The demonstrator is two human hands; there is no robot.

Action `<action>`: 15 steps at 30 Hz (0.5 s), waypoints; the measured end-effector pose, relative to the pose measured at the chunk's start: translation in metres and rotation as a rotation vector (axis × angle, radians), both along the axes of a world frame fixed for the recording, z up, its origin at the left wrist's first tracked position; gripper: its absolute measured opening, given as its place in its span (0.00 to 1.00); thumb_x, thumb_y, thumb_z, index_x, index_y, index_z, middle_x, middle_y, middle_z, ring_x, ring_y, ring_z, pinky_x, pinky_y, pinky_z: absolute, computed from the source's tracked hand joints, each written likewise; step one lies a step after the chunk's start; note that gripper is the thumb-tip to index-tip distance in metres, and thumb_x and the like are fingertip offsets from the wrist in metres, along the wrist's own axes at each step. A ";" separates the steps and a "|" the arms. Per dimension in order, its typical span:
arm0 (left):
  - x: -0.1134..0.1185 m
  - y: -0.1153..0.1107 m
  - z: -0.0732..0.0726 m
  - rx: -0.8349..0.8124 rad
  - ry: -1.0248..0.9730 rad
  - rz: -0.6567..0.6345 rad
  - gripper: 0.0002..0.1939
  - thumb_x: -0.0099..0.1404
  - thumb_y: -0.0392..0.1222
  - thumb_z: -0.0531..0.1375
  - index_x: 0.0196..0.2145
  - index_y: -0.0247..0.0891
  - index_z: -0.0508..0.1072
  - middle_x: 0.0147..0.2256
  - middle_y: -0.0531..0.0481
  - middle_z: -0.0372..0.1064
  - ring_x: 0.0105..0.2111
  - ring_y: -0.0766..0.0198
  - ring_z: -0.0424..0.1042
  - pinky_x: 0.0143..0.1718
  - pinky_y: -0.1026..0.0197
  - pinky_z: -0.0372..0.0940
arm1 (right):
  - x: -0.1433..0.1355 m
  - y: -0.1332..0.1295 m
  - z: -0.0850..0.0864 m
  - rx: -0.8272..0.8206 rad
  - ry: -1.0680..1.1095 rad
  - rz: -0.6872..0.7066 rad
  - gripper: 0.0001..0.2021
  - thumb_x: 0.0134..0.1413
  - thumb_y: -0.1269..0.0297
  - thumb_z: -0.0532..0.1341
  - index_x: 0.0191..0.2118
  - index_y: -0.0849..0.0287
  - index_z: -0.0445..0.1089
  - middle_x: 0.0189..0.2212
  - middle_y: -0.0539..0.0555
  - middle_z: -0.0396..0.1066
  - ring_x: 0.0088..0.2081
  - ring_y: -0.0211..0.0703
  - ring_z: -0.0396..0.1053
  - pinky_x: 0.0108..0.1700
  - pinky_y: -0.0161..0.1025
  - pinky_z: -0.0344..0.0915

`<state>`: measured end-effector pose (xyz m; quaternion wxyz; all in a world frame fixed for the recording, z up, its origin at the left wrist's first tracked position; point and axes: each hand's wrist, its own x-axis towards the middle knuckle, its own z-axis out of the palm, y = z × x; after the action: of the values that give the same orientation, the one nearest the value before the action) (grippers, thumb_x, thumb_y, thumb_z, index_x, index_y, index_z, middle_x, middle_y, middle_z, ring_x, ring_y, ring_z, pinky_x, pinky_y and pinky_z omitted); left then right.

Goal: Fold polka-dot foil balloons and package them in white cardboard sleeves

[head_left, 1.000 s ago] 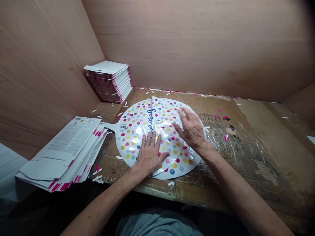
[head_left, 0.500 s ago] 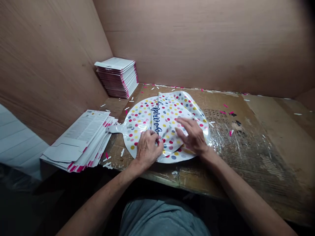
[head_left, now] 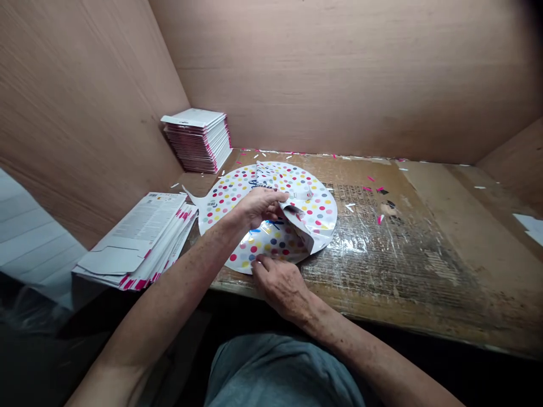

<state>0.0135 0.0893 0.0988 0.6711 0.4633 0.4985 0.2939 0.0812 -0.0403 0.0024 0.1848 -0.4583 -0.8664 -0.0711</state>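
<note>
A flat foil balloon point(head_left: 322, 209), white with coloured dots and blue lettering, lies on the worktop with its tail to the left. My left hand point(head_left: 261, 206) is closed over its middle, pinching the edge of a lifted flap that curls up and shows a shaded underside. At the balloon's near edge, my right hand point(head_left: 283, 285) has its fingers curled onto the rim; its grip is partly hidden. Part of the lettering is covered by my left hand and the fold.
On the left lies a leaning pile of printed white card sleeves point(head_left: 139, 232). Another stack of sleeves point(head_left: 199, 141) stands in the back corner against wooden panels point(head_left: 339, 73). Pink and white paper scraps point(head_left: 380, 219) are scattered on the taped cardboard worktop point(head_left: 382, 265).
My left hand has moved up and right, lifting a flap of the balloon. My right hand has come left and down to the near edge. The folded upper layer has opened out partly.
</note>
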 end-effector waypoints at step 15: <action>-0.095 -0.039 -0.045 0.146 0.584 -0.289 0.23 0.45 0.61 0.70 0.21 0.39 0.70 0.18 0.51 0.66 0.18 0.64 0.65 0.18 0.63 0.57 | 0.142 0.002 -0.019 -0.052 -0.004 -0.470 0.11 0.53 0.69 0.57 0.42 0.59 0.71 0.39 0.62 0.74 0.35 0.52 0.71 0.34 0.43 0.67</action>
<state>-0.0816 0.0506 0.0538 0.4998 0.6406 0.5766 0.0854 0.2228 -0.0382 -0.0166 0.1498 -0.6518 -0.7379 -0.0905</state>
